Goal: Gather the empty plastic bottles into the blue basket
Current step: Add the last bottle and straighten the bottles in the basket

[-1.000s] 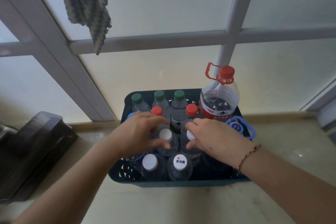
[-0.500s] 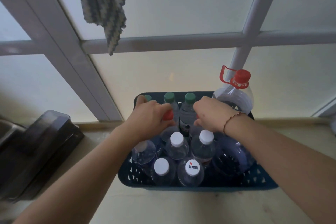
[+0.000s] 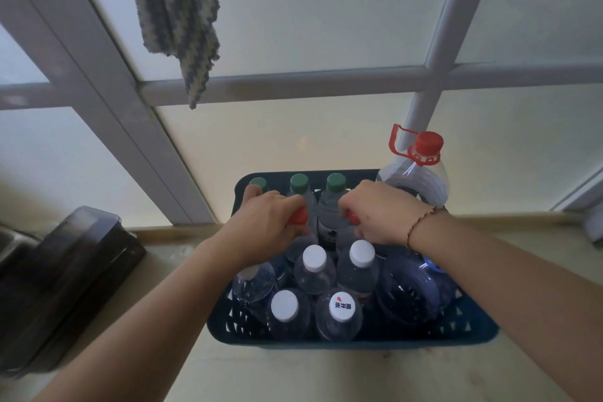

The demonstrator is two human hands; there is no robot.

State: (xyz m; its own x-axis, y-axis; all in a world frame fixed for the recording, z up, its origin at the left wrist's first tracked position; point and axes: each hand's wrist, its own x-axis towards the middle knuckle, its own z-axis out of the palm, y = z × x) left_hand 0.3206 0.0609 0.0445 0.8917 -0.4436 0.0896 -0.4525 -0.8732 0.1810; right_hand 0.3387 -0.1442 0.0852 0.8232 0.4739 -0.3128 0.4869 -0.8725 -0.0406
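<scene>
Bottles sit packed upright in the blue basket [image 3: 352, 343] on the counter [image 3: 293, 375]; only one view, the head camera. Our left hand [image 3: 264, 228] curls round a red-capped bottle [image 3: 298, 216]; our right hand [image 3: 378, 214] pinches another red cap [image 3: 354, 218].

Risk, as we judge it: tight packing, so pushing these two down could tip neighbours or nudge the large jug [image 3: 414, 179] at the back right corner over the rim.

Count: three green caps, two red small caps, four white caps visible, one red-capped jug, one big blue-tinted bottle [image 3: 414, 287] lying low at right.
</scene>
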